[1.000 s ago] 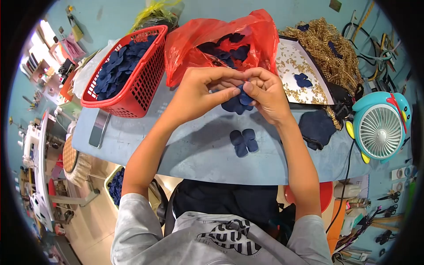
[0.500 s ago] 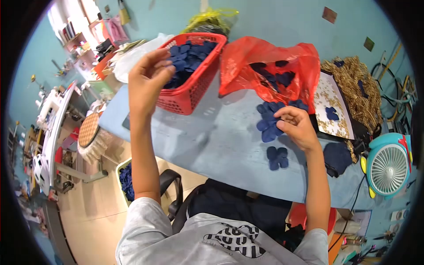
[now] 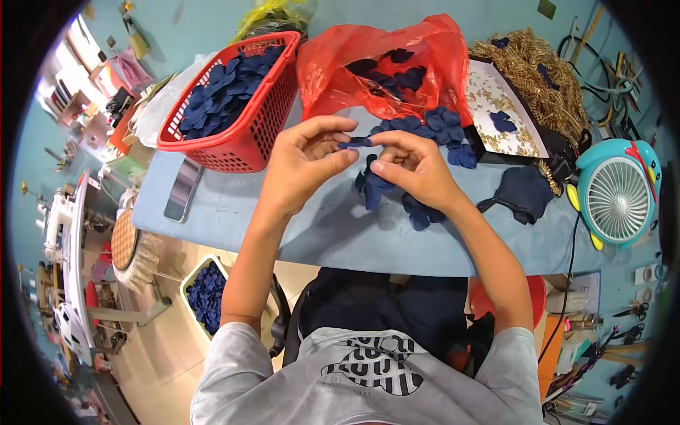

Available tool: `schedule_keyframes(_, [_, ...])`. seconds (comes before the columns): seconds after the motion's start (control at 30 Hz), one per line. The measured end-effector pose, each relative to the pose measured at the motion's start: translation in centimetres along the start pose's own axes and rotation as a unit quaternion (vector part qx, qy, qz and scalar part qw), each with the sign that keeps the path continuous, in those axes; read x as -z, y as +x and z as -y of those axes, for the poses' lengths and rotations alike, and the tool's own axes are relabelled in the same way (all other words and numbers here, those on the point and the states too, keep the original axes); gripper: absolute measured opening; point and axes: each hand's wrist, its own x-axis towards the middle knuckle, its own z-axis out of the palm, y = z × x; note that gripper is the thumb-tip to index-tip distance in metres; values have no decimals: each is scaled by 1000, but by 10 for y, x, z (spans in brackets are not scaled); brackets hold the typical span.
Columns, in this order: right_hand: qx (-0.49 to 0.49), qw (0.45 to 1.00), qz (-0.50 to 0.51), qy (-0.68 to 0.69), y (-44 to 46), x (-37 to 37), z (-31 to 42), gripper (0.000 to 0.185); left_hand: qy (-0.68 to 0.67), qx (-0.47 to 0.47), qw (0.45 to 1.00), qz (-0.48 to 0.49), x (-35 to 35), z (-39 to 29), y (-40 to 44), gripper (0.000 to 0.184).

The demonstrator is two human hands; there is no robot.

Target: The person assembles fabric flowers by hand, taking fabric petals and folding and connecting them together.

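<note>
Over the blue tabletop [image 3: 227, 202], L hand [image 3: 304, 161] is partly curled, thumb and index apart, its inner fingers at one end of a flat navy fabric petal piece [image 3: 354, 142]; R index is at the other end. Exact contact on the L side is hard to make out, approx. a light hold. R hand [image 3: 411, 166] is pinched narrow, thumb near index, w/ a navy fabric flower [image 3: 374, 186] hanging at the thumb, clear of the L fingers.

Loose flower [image 3: 423, 214] lies under R wrist; a flower cluster [image 3: 444, 126] sits just behind R hand, in front of the red plastic bag [image 3: 322, 71]. Red basket [image 3: 265, 124], full of navy petals, stands behind L hand, w/ phone [image 3: 184, 190] flat beside it. To the R: white-lined tray [image 3: 520, 142] w/ gold bits, gold trim [image 3: 542, 71], dark fabric piece [image 3: 525, 193], penguin fan [image 3: 613, 198] at the far R end.

Front table edge runs under both forearms. Open surface: btwn phone & L forearm, plus the strip btwn forearms, nr the front edge.
</note>
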Motion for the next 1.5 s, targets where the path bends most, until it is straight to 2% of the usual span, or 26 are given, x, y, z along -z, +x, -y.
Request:
schedule_keyframes(0.03, [4,1000,-8,-2,0,2,0,27,-7,15,1000,-18,-6,2,1,24])
schedule_keyframes(0.13, [21,998,-51,2,0,6,-2,22,139,-24,989,-35,-13,9,8,14])
schedule_keyframes(0.23, [36,995,-89,3,0,12,-2,21,152,-12,987,-39,-18,8,10,13])
schedule_keyframes(0.37, [111,984,-118,-75,-1,11,-5,15,134,-9,991,-22,-21,9,12,14])
schedule_keyframes(0.53, [238,942,-131,-198,-1,11,-2,10,24,11,1000,-4,-20,17,14,11])
schedule_keyframes(0.63, [245,934,-136,-223,-3,10,2,10,-88,28,996,-15,-19,15,13,10])
schedule_keyframes(0.7, [198,949,-184,-160,-1,11,-1,9,-141,23,989,-38,-9,10,10,14])
schedule_keyframes(0.73, [175,954,-208,-129,0,13,-2,9,-152,50,986,-41,18,6,9,12])
schedule_keyframes(0.77, [142,960,-218,-103,1,19,-3,10,-195,-60,972,-120,22,-5,8,6])
schedule_keyframes(0.87, [122,962,-242,-19,6,31,-6,11,0,-219,928,-302,46,-46,-1,12])
schedule_keyframes(0.93, [89,969,-226,44,6,32,-2,11,56,-256,921,-289,54,-63,-14,12])
schedule_keyframes(1.0, [67,976,-193,77,4,25,1,11,194,-200,922,-271,51,-67,-24,9])
schedule_keyframes(1.1, [73,986,-134,70,6,4,11,11,239,-176,949,-108,32,-47,-28,7])
schedule_keyframes(1.13, [87,987,-131,41,7,-3,13,11,180,-143,969,-89,18,-41,-32,9])
schedule_keyframes(1.2, [118,985,-124,-17,12,-21,17,11,194,-73,975,-82,4,-37,-36,16])
schedule_keyframes(1.27, [119,988,-102,0,17,-35,27,12,312,-172,933,-58,2,-39,-35,27])
schedule_keyframes(1.3, [128,988,-87,10,21,-42,32,12,330,-227,913,-74,1,-45,-33,24])
schedule_keyframes(1.37, [153,986,-66,2,31,-53,40,12,351,-239,903,-66,16,-51,-30,18])
schedule_keyframes(1.4, [135,990,-52,-4,37,-57,47,12,362,-246,897,-61,25,-55,-29,15])
schedule_keyframes(1.47, [103,994,-27,-19,50,-62,63,13,402,-247,873,-126,45,-71,-30,10])
schedule_keyframes(1.5, [112,993,-37,-21,59,-66,66,14,409,-282,851,-170,57,-78,-29,10])
